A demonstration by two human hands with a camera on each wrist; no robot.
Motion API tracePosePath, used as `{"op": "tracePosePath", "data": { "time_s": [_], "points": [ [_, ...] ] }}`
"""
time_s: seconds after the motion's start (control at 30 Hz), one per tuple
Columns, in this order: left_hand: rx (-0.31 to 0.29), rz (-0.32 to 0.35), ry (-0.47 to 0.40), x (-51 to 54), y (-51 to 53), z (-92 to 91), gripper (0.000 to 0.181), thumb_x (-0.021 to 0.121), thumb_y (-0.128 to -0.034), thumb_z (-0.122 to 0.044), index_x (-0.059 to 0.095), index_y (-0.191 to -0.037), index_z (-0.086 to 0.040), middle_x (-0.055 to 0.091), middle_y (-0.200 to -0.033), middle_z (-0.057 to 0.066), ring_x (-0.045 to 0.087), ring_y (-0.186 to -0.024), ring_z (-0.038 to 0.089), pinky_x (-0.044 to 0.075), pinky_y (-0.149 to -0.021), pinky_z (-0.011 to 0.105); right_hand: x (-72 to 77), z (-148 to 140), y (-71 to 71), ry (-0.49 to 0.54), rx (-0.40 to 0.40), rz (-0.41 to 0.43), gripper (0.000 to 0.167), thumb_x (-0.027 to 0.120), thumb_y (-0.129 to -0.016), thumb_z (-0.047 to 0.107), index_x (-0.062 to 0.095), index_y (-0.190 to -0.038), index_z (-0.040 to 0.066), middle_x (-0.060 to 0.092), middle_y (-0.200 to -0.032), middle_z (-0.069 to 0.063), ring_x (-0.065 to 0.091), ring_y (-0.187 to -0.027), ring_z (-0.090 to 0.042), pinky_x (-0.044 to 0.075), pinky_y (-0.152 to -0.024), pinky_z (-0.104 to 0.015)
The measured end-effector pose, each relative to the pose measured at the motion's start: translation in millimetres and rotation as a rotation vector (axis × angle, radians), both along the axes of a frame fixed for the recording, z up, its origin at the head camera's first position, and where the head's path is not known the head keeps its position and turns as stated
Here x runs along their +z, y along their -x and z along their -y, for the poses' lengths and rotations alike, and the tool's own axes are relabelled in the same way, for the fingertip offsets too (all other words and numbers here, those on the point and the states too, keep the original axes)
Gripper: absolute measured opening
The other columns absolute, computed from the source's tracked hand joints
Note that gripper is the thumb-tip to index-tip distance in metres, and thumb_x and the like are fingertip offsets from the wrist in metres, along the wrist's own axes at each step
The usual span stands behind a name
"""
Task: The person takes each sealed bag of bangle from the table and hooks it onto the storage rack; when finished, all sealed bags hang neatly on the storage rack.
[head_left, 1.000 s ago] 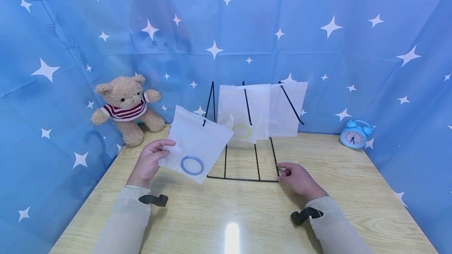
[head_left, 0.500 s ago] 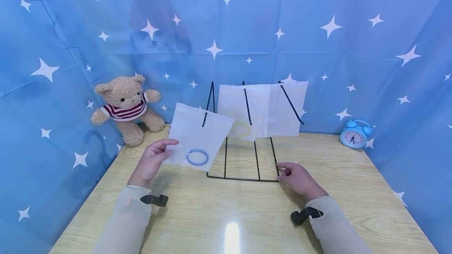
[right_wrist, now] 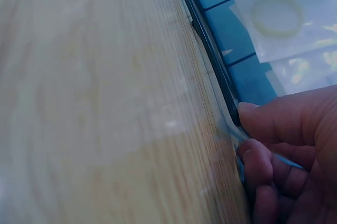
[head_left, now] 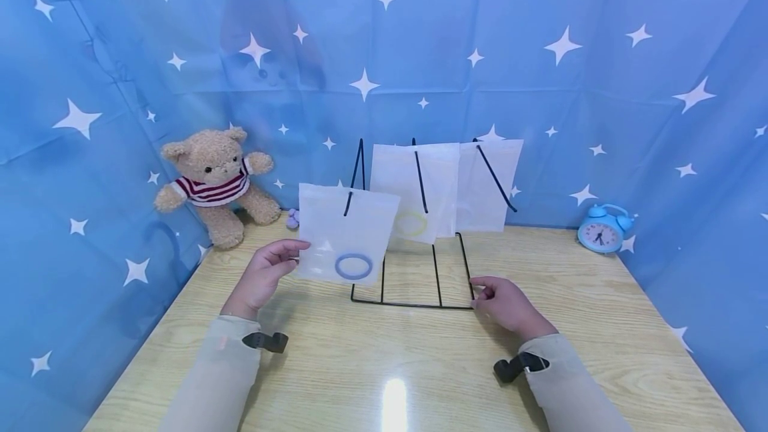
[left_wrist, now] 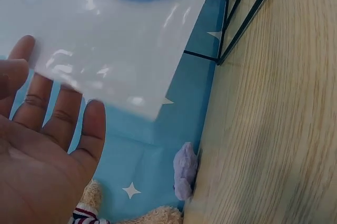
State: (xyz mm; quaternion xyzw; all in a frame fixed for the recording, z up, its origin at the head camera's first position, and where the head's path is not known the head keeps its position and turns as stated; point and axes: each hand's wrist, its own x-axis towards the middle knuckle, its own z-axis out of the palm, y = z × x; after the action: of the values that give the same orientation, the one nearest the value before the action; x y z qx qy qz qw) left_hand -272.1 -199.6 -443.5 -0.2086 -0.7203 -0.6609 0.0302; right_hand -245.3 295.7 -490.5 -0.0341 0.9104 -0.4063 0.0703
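Observation:
My left hand (head_left: 264, 272) pinches the left edge of a translucent plastic bag (head_left: 324, 229), which has a blue ring (head_left: 354, 266) inside. A hook passes through the hole at the bag's top. In the left wrist view, the other fingers (left_wrist: 63, 116) lie fairly straight at the bag's edge. The black wire rack (head_left: 414, 305) carries more bags: one with a yellow ring (head_left: 411, 223) on the middle hook, and another bag (head_left: 489, 185) on the right hook. My right hand (head_left: 507, 305) grips the rack's front right corner between thumb and fingers.
A teddy bear (head_left: 210, 179) in a striped shirt sits at the back left. Beside it, a small purple plush (head_left: 292, 219) shows behind the bag. A blue alarm clock (head_left: 602, 229) stands at the back right. A starry curtain (head_left: 384, 39) borders the wooden table (head_left: 384, 352).
The blue-ring bag has swung straighter and slid a little further up its hook, its lower edge rising. My left hand has shifted slightly right. My right hand keeps its place on the rack.

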Motion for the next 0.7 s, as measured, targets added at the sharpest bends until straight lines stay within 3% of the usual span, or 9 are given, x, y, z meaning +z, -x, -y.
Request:
{"op": "tracePosePath", "data": {
  "time_s": [0.17,0.3,0.53,0.7],
  "points": [
    [-0.053,-0.017,-0.01,-3.6,1.8,-1.6,0.034,0.049,-0.1002,0.014,0.06,-0.132,0.015,0.071,-0.124,-0.012,0.066,-0.116,0.007,0.053,-0.102,0.023,-0.6,0.0,0.6,0.003,-0.006,0.012,0.057,0.073,-0.097,0.012,0.056,-0.149,-0.003,0.064,-0.093,-0.007,0.053,-0.077,-0.02,0.043,-0.062,-0.03],
    [-0.068,0.029,0.057,-4.8,0.9,-3.7,0.035,0.052,-0.1006,0.01,0.06,-0.134,0.014,0.065,-0.133,-0.015,0.061,-0.123,0.003,0.05,-0.105,0.021,-0.4,-0.1,1.1,0.002,-0.011,0.016,0.056,0.072,-0.097,0.011,0.056,-0.149,-0.001,0.064,-0.093,-0.006,0.054,-0.076,-0.021,0.044,-0.061,-0.03],
    [-0.103,0.11,0.212,-8.4,-0.5,-5.5,0.037,0.056,-0.0989,0.006,0.067,-0.134,0.004,0.056,-0.152,0.013,0.047,-0.13,0.011,0.038,-0.109,0.036,0.8,0.5,-0.2,0.001,0.011,0.001,0.057,0.073,-0.097,0.012,0.055,-0.149,-0.004,0.065,-0.095,-0.007,0.054,-0.078,-0.02,0.044,-0.062,-0.031],
    [-0.128,0.129,0.225,-12.3,1.2,-7.4,0.036,0.054,-0.1001,0.006,0.068,-0.133,0.002,0.054,-0.153,0.02,0.051,-0.128,0.015,0.049,-0.105,0.035,0.4,0.6,-0.8,-0.005,0.006,0.0,0.057,0.074,-0.096,0.011,0.056,-0.148,-0.003,0.064,-0.094,-0.007,0.054,-0.078,-0.021,0.044,-0.061,-0.03]
  ]
}}
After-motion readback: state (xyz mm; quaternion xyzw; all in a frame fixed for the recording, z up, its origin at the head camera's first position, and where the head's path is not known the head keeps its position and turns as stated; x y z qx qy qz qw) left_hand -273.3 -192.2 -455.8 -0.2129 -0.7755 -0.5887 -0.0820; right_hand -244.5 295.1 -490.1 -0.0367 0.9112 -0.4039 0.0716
